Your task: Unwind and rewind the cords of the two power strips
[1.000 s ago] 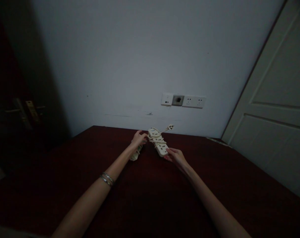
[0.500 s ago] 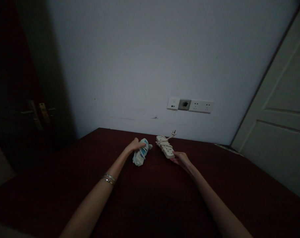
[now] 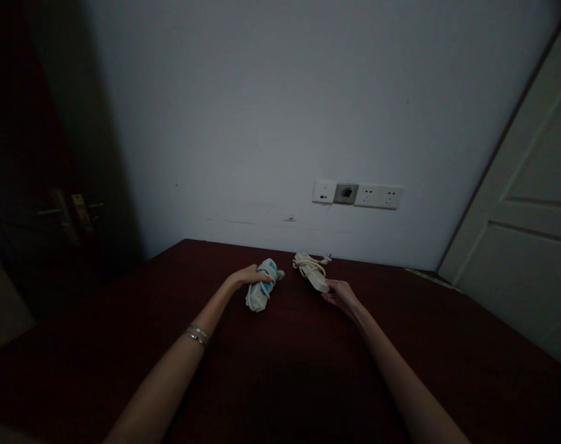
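Two power strips lie side by side near the back of the dark red table [image 3: 280, 345], each with its cord wrapped around it. My left hand [image 3: 249, 276] is closed around the middle of the white-and-blue power strip [image 3: 258, 297], thumb across its top. Its plug end pokes out at the upper right. My right hand [image 3: 341, 295] pinches the near end of the cream power strip [image 3: 318, 281] between thumb and fingers. That strip is tipped so its socket face is largely turned from view, and its plug [image 3: 327, 258] points right.
Behind the table stands a pale wall [image 3: 243, 154] with a row of wall sockets [image 3: 377, 196]. A dark door with a brass-coloured latch plate [image 3: 82, 213] is at the left. A white panelled door [image 3: 530, 246] stands at the right.
The cream power strip has been rolled in my right hand, so its socket face turned away and its plug dropped lower. My left hand and the white-and-blue strip have shifted slightly left.
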